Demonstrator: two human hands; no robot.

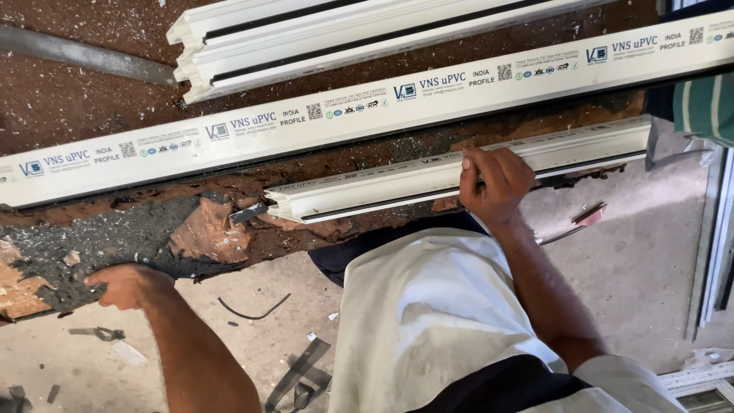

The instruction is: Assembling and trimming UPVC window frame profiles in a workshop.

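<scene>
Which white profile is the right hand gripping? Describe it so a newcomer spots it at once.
Start at the worn brown workbench with several white profiles across it. The long printed profile spans the frame; just below it, at the bench's near edge, lies the short profile, gripped by the right hand. It is the shortest, nearly unprinted, with a stepped cut end showing.

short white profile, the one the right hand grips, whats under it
Under the short white profile gripped by the right hand: worn brown worktop. Whatever lies directly beneath it is covered.

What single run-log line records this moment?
left hand: on worn bench edge | right hand: grips short white profile | long profile: behind
</scene>
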